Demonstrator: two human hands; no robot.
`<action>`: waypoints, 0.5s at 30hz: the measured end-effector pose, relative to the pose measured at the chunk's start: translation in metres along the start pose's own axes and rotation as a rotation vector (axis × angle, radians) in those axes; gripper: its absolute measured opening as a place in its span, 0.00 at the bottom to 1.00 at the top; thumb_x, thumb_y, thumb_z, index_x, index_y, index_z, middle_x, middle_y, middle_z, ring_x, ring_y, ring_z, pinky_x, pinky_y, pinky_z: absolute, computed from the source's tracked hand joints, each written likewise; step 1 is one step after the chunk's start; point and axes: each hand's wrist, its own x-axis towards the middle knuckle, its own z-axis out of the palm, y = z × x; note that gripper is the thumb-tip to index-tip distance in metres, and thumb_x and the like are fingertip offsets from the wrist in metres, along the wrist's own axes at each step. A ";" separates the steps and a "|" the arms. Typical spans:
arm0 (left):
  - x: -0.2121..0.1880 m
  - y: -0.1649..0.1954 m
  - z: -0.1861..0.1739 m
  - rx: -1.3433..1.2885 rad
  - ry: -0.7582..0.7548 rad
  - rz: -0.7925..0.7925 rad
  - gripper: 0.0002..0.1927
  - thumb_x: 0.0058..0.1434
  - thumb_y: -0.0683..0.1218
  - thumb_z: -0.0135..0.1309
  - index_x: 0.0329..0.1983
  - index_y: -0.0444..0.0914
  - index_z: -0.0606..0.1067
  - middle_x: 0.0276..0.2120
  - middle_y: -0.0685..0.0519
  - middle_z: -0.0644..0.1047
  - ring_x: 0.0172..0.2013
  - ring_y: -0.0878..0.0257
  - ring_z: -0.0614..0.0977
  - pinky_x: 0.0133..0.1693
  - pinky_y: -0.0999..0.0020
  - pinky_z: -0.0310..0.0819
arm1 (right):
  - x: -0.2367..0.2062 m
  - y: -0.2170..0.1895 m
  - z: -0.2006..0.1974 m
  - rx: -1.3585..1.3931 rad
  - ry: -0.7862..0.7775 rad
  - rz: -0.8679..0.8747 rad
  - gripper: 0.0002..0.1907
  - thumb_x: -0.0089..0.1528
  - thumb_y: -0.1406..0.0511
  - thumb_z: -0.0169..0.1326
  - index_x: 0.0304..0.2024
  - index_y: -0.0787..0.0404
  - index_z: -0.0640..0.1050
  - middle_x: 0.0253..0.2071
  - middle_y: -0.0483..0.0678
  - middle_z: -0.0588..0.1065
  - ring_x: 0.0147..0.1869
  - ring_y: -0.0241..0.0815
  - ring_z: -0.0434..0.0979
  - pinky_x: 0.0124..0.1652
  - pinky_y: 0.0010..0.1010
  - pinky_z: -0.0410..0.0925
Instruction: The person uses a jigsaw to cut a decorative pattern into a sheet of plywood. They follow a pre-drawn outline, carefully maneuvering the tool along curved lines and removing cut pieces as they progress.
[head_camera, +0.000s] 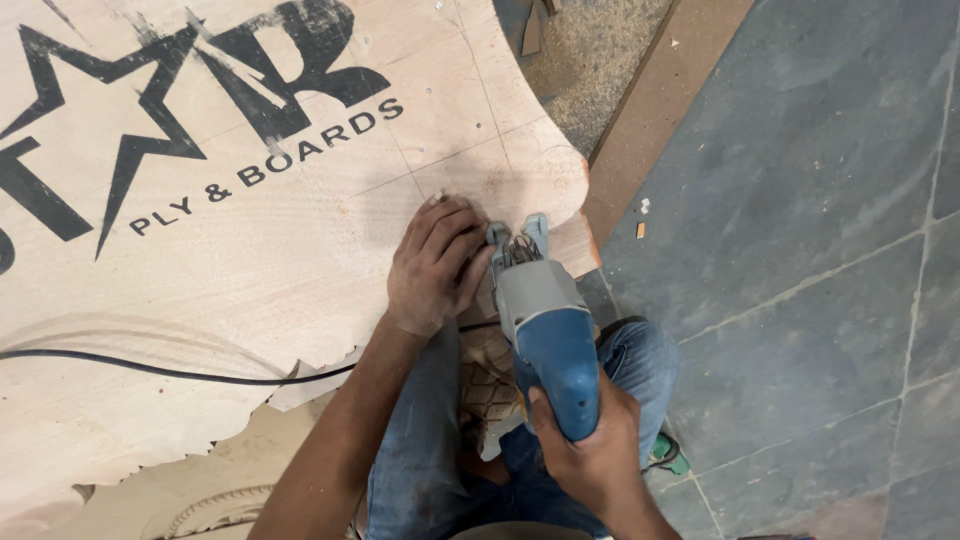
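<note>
Plywood sheet (250, 230): lies flat on the floor, filling the left of the view.
Jigsaw (540, 320): stands on the sheet's right edge, nose toward the far side.
Left hand (435, 265): flat on the sheet, touching the jigsaw's left side.
Right hand (590, 450): around the jigsaw's near end.
Cable (150, 368): runs across the sheet, left of the hands.
Tiled floor (800, 250): right of the sheet.

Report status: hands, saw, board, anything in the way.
Right hand gripping blue jigsaw by its handle. Left hand flat on plywood sheet beside the saw's front. Black cord lies across the sheet, behind the saw.
</note>
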 end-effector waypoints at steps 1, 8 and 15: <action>0.000 0.000 0.000 0.007 0.003 0.008 0.10 0.62 0.46 0.65 0.43 0.37 0.81 0.50 0.50 0.78 0.61 0.54 0.75 0.69 0.52 0.67 | 0.001 0.000 -0.001 -0.004 -0.003 -0.012 0.13 0.55 0.69 0.61 0.42 0.64 0.78 0.24 0.47 0.80 0.24 0.37 0.83 0.26 0.30 0.75; -0.001 0.000 0.000 0.011 0.004 0.003 0.11 0.62 0.46 0.66 0.43 0.36 0.80 0.50 0.49 0.78 0.61 0.53 0.75 0.68 0.52 0.67 | 0.002 0.003 -0.005 -0.080 0.024 -0.093 0.12 0.55 0.68 0.62 0.41 0.65 0.78 0.26 0.49 0.80 0.27 0.38 0.83 0.30 0.31 0.74; 0.004 0.004 -0.008 -0.026 0.026 0.036 0.11 0.59 0.42 0.63 0.43 0.35 0.80 0.50 0.48 0.78 0.59 0.52 0.75 0.68 0.50 0.67 | -0.001 0.003 -0.003 -0.026 0.053 0.035 0.10 0.55 0.68 0.61 0.38 0.65 0.80 0.23 0.48 0.79 0.23 0.36 0.80 0.26 0.29 0.73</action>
